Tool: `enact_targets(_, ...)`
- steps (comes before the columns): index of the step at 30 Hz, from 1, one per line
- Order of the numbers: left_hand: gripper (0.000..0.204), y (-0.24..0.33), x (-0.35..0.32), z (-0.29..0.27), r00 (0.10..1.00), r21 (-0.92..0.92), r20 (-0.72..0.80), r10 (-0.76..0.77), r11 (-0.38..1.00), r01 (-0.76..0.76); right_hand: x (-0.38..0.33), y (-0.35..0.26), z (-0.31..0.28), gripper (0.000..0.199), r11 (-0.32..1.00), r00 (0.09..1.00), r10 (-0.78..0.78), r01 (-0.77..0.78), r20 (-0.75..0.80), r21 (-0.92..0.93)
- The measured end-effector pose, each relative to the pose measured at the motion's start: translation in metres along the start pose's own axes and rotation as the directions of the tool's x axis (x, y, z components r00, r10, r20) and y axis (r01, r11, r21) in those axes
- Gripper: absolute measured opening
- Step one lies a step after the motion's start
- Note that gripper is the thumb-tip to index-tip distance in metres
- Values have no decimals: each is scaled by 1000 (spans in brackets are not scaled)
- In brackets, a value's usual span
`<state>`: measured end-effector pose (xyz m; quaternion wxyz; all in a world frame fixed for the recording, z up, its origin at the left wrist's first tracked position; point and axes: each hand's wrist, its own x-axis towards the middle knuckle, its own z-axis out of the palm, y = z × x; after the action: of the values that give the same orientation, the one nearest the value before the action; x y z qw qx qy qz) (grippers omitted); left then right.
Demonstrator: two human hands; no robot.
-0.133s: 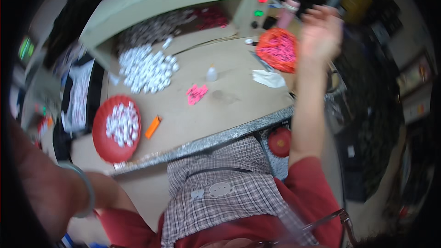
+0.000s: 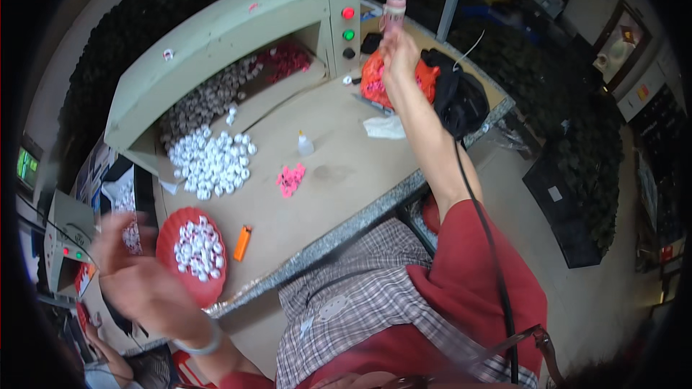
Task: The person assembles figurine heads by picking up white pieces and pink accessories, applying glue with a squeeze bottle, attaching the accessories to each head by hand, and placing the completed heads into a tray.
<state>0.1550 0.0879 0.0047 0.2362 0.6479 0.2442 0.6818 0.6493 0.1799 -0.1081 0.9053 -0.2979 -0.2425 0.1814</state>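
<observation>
One pink bottle point(image 2: 394, 7) shows upright by the tabletop's point(image 2: 353, 169) far edge, toward the right; I'd judge it light, stiff and smooth, best taken round the middle. The right hand point(image 2: 399, 52) is at its base, fingers partly curled, but I can't tell whether they grip it. The left hand point(image 2: 143, 281), blurred and loosely open, seems empty, near one red bowl point(image 2: 170, 235) at the near-left corner. Between are one squeeze bottle point(image 2: 305, 146), one orange lighter point(image 2: 242, 243) and white pieces point(image 2: 211, 163) beyond counting.
</observation>
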Motion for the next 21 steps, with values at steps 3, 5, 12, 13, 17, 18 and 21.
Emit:
enact_targets(3,18,-48,-67,13,930,69,288,-227,974,216,3,4,-37,15,971,979,-51,3,-198,-239)
enact_targets(5,27,-66,-87,38,806,67,539,-247,966,251,2,20,-31,14,981,981,3,-41,-196,-190)
enact_targets(12,48,28,-27,104,431,-479,811,397,872,98,-62,49,117,20,994,999,-26,30,38,-107)
enact_targets(13,47,38,-23,110,330,-572,781,530,819,41,-55,39,114,21,987,995,-84,91,56,-134)
enact_targets(17,44,59,-27,143,237,-718,669,704,695,-36,-29,23,113,22,955,979,-196,202,47,-215)
enact_targets(18,34,64,-26,148,302,-717,666,682,697,8,-25,33,123,22,954,978,-202,209,56,-216)
enact_targets(21,19,82,-26,163,375,-715,634,676,697,-48,-28,54,158,20,944,963,-227,254,146,-210)
